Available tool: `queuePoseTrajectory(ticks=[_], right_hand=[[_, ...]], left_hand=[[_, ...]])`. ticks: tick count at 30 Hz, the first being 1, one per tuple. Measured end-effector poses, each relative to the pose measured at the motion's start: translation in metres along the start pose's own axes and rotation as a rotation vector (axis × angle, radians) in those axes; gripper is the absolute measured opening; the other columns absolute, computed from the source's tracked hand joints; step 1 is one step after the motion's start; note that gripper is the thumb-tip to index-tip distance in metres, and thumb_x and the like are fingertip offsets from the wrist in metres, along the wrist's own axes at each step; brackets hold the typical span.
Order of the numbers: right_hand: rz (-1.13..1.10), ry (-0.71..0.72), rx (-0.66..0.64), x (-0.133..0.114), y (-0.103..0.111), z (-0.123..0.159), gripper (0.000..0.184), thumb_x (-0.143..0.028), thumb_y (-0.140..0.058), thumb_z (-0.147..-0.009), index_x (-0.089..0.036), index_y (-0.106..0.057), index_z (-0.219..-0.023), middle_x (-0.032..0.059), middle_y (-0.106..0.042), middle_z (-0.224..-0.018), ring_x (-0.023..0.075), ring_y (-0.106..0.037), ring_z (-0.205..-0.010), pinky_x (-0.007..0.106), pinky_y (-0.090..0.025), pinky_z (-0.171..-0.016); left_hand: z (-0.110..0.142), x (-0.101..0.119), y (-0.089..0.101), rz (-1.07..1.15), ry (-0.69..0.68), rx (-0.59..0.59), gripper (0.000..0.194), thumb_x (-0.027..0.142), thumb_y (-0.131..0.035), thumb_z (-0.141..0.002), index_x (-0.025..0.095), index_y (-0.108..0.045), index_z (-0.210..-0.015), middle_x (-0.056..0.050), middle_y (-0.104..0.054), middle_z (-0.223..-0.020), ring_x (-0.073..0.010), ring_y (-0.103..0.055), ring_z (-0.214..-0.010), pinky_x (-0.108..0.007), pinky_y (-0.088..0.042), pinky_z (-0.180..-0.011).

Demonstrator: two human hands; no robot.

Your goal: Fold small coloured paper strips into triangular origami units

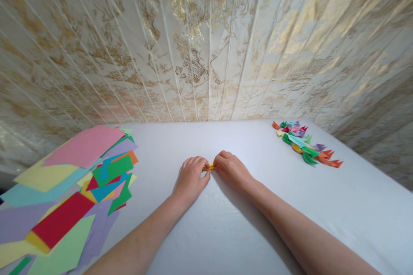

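Pinching yellow paper (211,166) at both ends, between left hand (192,176) and right hand (232,169). Held on or just above the table (206,227); cannot tell which. Well apart from sheets (64,218) to the left and folded pieces (297,141) to the right.

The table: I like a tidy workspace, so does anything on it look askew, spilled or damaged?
The loose sheets on the left lie askew, overlapping at mixed angles. Nothing looks spilled or torn, but the yellow paper is mostly hidden, so I can't judge that.
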State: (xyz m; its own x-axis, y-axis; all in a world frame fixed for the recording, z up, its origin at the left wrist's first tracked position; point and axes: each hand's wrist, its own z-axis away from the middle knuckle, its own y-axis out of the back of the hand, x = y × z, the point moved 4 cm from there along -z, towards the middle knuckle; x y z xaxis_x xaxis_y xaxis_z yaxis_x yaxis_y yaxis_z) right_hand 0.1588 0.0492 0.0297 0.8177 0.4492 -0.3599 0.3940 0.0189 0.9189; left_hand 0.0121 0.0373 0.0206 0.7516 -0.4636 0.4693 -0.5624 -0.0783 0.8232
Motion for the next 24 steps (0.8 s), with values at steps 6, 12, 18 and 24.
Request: queuePoseTrajectory(ticks=[6, 12, 18, 24], right_hand=[[-0.023, -0.017, 0.037, 0.0004, -0.0017, -0.0024, 0.011, -0.011, -0.056, -0.088, -0.017, -0.065, -0.088, 0.0045, -0.061, -0.094, 0.0155, -0.055, -0.088, 0.026, -0.038, -0.078], [-0.034, -0.085, 0.06, 0.0041, -0.0046, -0.0059, 0.009, -0.014, -0.056, -0.088, -0.018, -0.064, -0.086, 0.0037, -0.06, -0.092, 0.0145, -0.053, -0.08, 0.025, -0.038, -0.074], [0.016, -0.122, 0.082, 0.003, -0.0082, -0.0085, 0.006, -0.016, -0.058, -0.086, -0.018, -0.062, -0.084, 0.0036, -0.06, -0.09, 0.0157, -0.052, -0.081, 0.026, -0.037, -0.073], [0.051, -0.15, 0.068, -0.0017, -0.0073, -0.0091, 0.005, -0.017, -0.057, -0.088, -0.018, -0.061, -0.085, 0.0052, -0.06, -0.092, 0.017, -0.053, -0.082, 0.027, -0.036, -0.073]], left_hand=[[-0.002, -0.0019, 0.0041, -0.044, 0.084, 0.007, 0.005, 0.018, -0.058, -0.087, 0.021, -0.058, -0.083, -0.001, -0.062, -0.091, -0.0188, -0.056, -0.091, -0.033, -0.042, -0.083], [-0.0057, -0.0046, 0.0044, -0.079, 0.151, 0.024, 0.009, 0.02, -0.058, -0.088, 0.02, -0.058, -0.079, -0.003, -0.061, -0.09, -0.0195, -0.056, -0.089, -0.033, -0.044, -0.08], [-0.0072, -0.0064, 0.0013, -0.135, 0.168, 0.039, 0.01, 0.022, -0.059, -0.087, 0.02, -0.057, -0.078, -0.003, -0.06, -0.09, -0.0199, -0.055, -0.088, -0.034, -0.044, -0.079], [-0.0062, -0.0056, 0.001, -0.201, 0.17, 0.028, 0.011, 0.023, -0.059, -0.088, 0.02, -0.055, -0.078, -0.004, -0.059, -0.092, -0.0201, -0.054, -0.088, -0.034, -0.044, -0.078]])
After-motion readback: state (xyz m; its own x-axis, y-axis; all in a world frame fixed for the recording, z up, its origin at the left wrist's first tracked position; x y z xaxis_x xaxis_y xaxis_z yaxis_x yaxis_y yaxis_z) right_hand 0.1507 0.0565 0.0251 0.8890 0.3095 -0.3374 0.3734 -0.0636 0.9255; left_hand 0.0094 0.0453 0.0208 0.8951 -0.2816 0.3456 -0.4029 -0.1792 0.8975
